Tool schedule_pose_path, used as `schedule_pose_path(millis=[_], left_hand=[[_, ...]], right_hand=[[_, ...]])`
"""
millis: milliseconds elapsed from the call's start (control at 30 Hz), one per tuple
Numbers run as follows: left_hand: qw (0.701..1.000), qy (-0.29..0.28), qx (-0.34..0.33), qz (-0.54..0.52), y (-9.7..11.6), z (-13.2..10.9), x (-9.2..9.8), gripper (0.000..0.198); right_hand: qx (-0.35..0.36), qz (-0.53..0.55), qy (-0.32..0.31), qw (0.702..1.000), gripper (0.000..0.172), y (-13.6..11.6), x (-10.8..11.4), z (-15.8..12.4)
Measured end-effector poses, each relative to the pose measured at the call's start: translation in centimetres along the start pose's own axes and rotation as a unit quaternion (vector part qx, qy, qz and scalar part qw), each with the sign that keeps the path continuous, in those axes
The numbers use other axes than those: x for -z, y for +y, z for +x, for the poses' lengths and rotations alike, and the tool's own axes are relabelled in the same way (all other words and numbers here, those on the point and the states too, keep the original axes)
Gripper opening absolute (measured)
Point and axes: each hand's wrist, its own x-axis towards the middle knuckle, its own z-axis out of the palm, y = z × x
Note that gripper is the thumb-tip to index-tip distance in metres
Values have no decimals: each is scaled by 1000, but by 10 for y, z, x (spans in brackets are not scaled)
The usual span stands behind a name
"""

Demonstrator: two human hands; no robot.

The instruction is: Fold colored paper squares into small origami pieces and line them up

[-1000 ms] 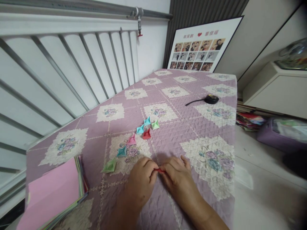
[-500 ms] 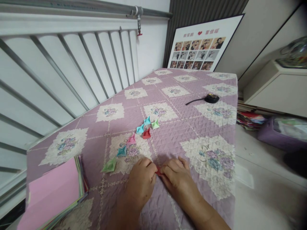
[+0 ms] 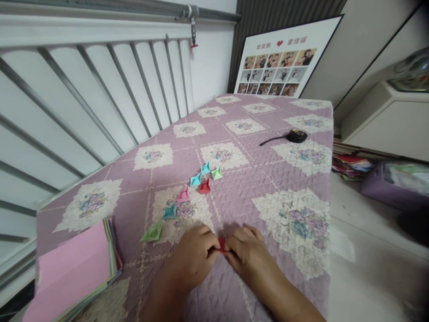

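Between my two hands is a small piece of folded red paper [image 3: 222, 245], mostly covered by my fingers. My left hand [image 3: 197, 255] pinches its left side, and my right hand [image 3: 246, 250] grips its right side. Just beyond them, small folded paper pieces lie in a slanting group on the cloth: a green one [image 3: 152, 232], a teal one [image 3: 170, 211], a pink one [image 3: 183, 194], a red one [image 3: 204, 186], two light blue ones [image 3: 195, 180] and a pale green one [image 3: 216, 173].
A stack of coloured paper [image 3: 73, 264], pink on top, lies at the left. A black tape measure [image 3: 296, 136] with a strap rests at the far right of the quilted purple tablecloth [image 3: 234, 197]. A white radiator [image 3: 100, 89] borders the left edge.
Both hands have shifted slightly toward me with the red paper, and a little more of it shows between the fingers. The other folded pieces stay where they were.
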Motion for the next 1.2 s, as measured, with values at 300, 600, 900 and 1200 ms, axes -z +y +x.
schedule_pose_path(millis=[300, 600, 900, 1200], left_hand=[[999, -5, 33, 5, 2, -1, 0, 13], [998, 13, 61, 33, 8, 1, 0, 14], [991, 17, 112, 67, 11, 2, -3, 17], [989, 15, 119, 93, 16, 2, -1, 22]], right_hand=[[-76, 5, -38, 996, 13, -6, 10, 1], [-118, -47, -67, 990, 11, -12, 10, 4], [-138, -78, -61, 985, 14, -13, 8, 4], [-145, -107, -24, 983, 15, -15, 7, 5]])
